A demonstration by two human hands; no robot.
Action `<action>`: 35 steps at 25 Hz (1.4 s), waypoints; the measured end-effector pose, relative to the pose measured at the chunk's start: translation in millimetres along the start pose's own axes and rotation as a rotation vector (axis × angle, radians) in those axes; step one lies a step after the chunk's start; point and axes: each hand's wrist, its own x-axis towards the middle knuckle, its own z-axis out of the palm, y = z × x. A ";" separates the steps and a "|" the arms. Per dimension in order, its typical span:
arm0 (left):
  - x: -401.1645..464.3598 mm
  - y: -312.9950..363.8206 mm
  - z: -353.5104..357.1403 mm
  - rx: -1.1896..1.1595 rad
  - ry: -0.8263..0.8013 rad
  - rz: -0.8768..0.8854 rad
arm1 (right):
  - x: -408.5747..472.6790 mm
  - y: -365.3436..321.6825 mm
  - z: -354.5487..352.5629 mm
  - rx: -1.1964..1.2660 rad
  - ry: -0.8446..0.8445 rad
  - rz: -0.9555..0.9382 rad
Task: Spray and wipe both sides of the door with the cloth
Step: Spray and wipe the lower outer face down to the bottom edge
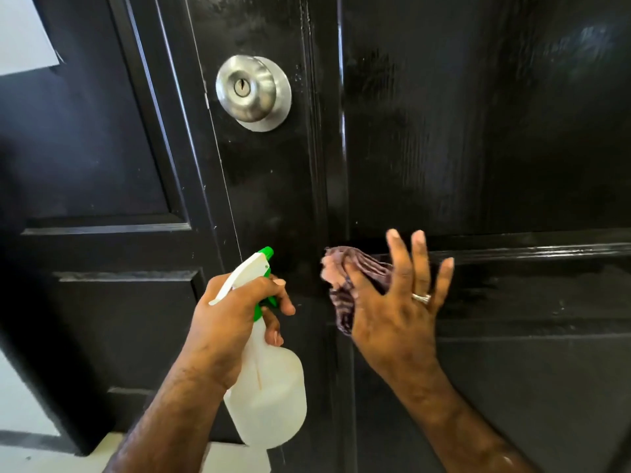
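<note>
Glossy black panelled door [478,131], filling nearly the whole view, streaked with wet smears and faint wood grain across the upper right panel, pale specks along the upright strip by the knob. Raised mouldings framing each panel, catching bright lines of light. Round brushed-metal knob [251,90] with a keyhole at its centre, set high on the left upright.

Pressed against the door at the horizontal rail: a crumpled purple-and-pink striped cloth [345,278], bunched under the right hand [392,302], thumb hooked over it, the other fingers spread and nearly straight against the paint, a ring on one finger.

Just left of the cloth, held apart from it: a white spray bottle [269,380] with a green nozzle aimed at the door, gripped round the neck by the left hand [232,312], index finger curled on the green trigger.

Further left, a second black panelled surface [85,148]. At the top left corner, a white sheet of paper [24,32]. Pale floor [20,404] at the bottom left.
</note>
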 end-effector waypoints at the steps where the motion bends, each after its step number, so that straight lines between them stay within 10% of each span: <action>1: 0.9 -1.0 1.2 0.001 -0.008 0.004 | -4.8 16.6 -6.2 -0.019 0.025 0.026; 25: 8.7 -32.9 13.7 0.080 -0.094 -0.185 | 15.9 2.2 13.2 0.116 0.124 0.074; 35: -17.9 -27.9 43.0 0.325 0.022 0.036 | -1.9 2.0 22.5 0.178 0.231 0.220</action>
